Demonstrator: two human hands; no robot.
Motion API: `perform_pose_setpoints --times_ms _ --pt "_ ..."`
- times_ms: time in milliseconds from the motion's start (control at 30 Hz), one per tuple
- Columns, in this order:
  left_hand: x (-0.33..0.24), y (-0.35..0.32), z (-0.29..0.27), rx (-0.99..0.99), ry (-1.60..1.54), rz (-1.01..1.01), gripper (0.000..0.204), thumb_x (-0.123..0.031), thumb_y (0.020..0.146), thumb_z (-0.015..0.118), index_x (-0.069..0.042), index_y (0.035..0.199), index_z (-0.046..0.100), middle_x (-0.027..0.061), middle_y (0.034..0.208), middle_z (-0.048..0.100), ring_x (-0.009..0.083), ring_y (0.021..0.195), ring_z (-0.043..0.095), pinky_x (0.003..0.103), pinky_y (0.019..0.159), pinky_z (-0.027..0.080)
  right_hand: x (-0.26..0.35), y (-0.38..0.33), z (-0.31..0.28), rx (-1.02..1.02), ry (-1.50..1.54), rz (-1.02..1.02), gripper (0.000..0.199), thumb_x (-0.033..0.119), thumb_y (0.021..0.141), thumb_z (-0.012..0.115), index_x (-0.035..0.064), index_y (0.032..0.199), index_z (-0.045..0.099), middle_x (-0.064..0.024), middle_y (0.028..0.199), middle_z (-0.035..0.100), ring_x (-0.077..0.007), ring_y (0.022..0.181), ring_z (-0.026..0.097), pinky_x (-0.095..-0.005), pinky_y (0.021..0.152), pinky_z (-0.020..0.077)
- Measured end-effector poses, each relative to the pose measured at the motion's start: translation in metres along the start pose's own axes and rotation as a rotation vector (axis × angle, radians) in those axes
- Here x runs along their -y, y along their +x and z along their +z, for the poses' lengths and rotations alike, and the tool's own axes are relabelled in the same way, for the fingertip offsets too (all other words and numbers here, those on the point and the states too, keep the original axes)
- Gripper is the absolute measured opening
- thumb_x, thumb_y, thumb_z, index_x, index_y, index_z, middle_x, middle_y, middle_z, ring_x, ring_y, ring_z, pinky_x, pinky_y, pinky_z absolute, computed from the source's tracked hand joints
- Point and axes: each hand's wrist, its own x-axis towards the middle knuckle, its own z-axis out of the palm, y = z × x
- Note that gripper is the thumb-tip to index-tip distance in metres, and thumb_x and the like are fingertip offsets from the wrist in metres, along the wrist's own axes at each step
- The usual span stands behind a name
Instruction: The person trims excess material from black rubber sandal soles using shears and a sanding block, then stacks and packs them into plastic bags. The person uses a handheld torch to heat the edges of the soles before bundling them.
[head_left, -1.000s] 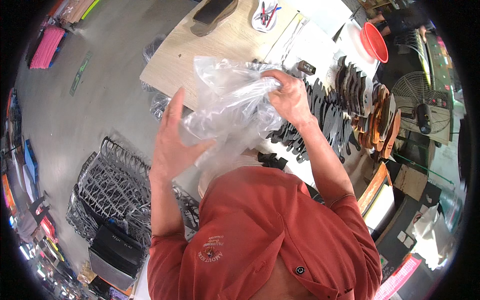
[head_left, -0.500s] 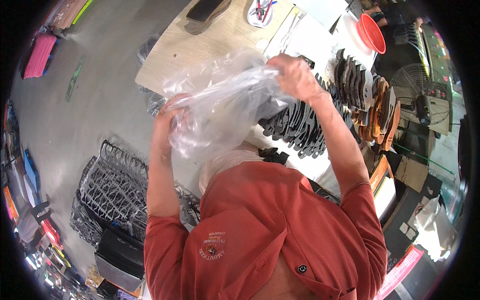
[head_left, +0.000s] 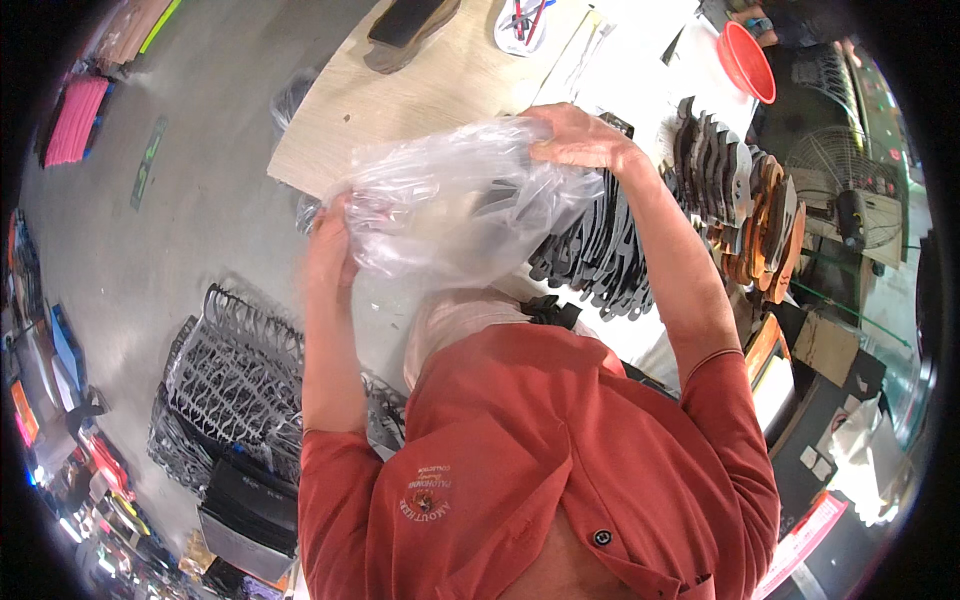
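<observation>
A clear plastic bag is stretched between my two hands, above the near edge of the table and in front of my body. My left hand is closed on its left end, the fingers partly blurred. At the upper right corner of the bag, my right hand grips the film between thumb and fingers. Through the crumpled plastic I see part of the table, and nothing plainly inside it. Just right of the bag, dark grey cut pieces stand in a row beneath my right forearm.
The wooden tabletop bears a dark block and a white tray of pens. A red basin, brown cut pieces and a fan are at right. Bundled grey pieces stand at lower left.
The bag has spread wider and flatter between my hands and dropped a little at its top. My right hand has turned flatter; my left hand has shifted slightly.
</observation>
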Motion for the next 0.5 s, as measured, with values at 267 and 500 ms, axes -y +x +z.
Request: perform_pose_setpoints --times_ms 267,500 --pt "0.031 0.027 0.017 0.051 -0.172 -0.007 0.034 -0.021 0.107 0.052 0.007 0.127 0.057 0.021 0.113 0.069 0.0294 0.092 0.073 0.04 0.072 0.062 0.061 -0.042 0.033 -0.446 -0.353 -0.651 0.061 0.04 0.092 0.069 0.0064 0.14 0.056 -0.0184 0.122 0.067 -0.035 0.119 0.064 -0.0469 0.112 0.0467" --pt "0.018 0.047 0.005 -0.195 -0.245 0.067 0.042 -0.018 0.102 0.063 0.006 0.136 0.054 0.0157 0.126 0.066 0.0272 0.111 0.067 0.041 0.093 0.058 0.005 -0.001 0.092 0.061 -0.312 -0.174 0.051 0.049 0.101 0.055 0.0032 0.089 0.072 -0.0211 0.082 0.07 -0.0411 0.086 0.068 -0.0508 0.09 0.0509"
